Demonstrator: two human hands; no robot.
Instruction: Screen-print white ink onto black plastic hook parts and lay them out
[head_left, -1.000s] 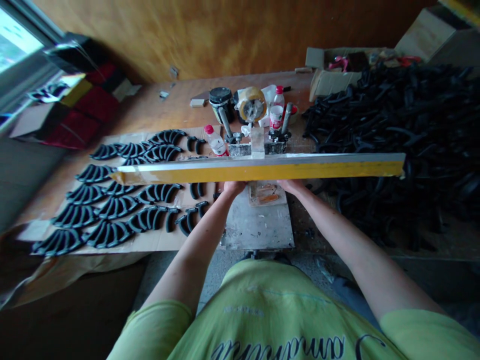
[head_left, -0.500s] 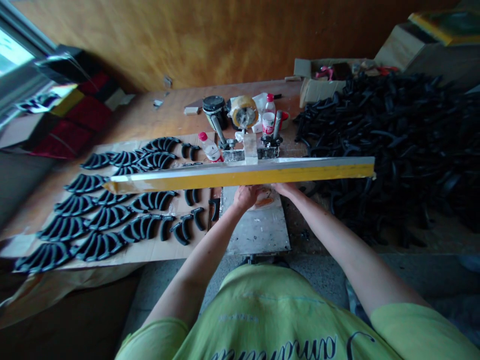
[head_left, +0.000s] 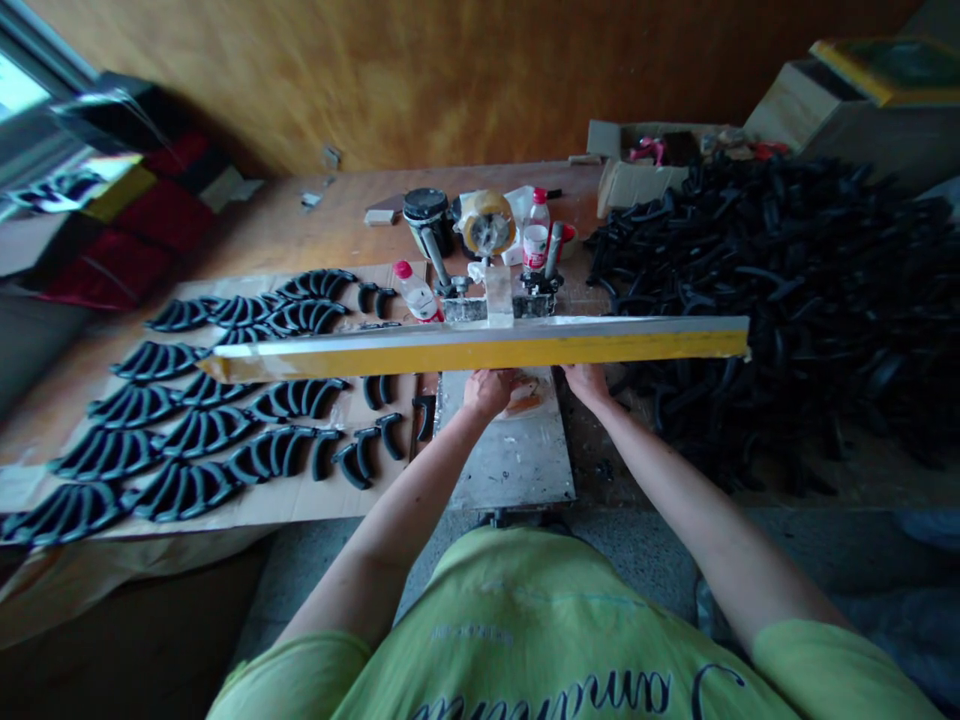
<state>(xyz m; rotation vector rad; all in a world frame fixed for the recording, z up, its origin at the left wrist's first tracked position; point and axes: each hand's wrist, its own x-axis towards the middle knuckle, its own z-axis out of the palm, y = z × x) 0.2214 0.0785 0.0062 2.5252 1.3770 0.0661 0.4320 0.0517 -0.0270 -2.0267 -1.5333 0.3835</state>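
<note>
A long bar [head_left: 480, 352], silver on top and yellow along the front, spans the view above both hands and hides most fingertips. My left hand [head_left: 489, 392] is closed at the brownish fixture [head_left: 525, 397] on a grey metal plate [head_left: 511, 465]; what its fingers hold is hidden. Just right of the plate, my right hand [head_left: 589, 384] reaches under the bar, its fingers mostly covered. Behind the bar stands a clamp assembly [head_left: 499, 295] with upright handles.
Curved black handle-like parts [head_left: 199, 487] lie in fanned rows on cardboard at left. A large heap of similar black parts [head_left: 780, 300] covers the right side. Behind are a dark jar [head_left: 427, 222], a tape roll [head_left: 486, 222] and red-capped bottles [head_left: 414, 290].
My right hand has shifted rightward, away from the fixture to the plate's right edge. My left hand stays at the fixture. The view has shifted slightly.
</note>
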